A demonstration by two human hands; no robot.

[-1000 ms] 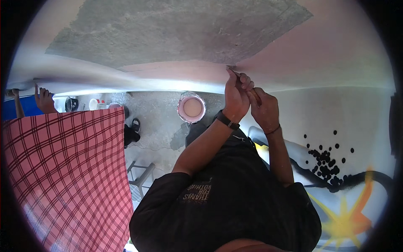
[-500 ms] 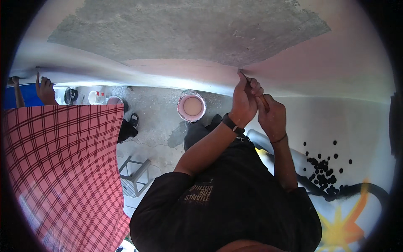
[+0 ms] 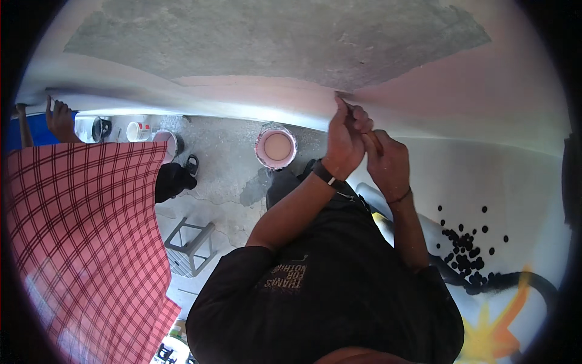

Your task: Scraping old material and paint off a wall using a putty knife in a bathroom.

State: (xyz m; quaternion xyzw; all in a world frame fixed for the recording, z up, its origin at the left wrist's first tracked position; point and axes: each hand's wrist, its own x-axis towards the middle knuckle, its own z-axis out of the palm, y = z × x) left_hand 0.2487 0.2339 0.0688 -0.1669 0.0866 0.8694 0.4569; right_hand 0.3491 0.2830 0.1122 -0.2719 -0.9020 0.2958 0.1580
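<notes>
My right hand [image 3: 389, 162] is closed round the brownish wooden handle [image 3: 377, 143] of a slim hand tool. Ahead of it, my left hand [image 3: 347, 138] is curled round the front part of the same tool, its thumb stretched toward the tip. The tool's dark, flat-looking tip [image 3: 341, 94] touches the wall just below the lower edge of a bare grey patch [image 3: 273, 48], where pale pink coating [image 3: 254, 91] begins. My fingers cover much of the tool, so whether it is a brush or a scraper does not show.
A bucket of pinkish liquid [image 3: 263, 161] stands on the floor below the wall. To the left, a co-worker in a red plaid shirt [image 3: 91, 230] holds a hand [image 3: 60, 123] at the wall. Near them are more buckets [image 3: 139, 131] and a grey stool [image 3: 193, 238]. A painted wall [image 3: 485, 176] borders the right.
Both my hands and the tool have shifted slightly left along the wall, still gripping. The co-worker's plaid shirt has also moved a little left.
</notes>
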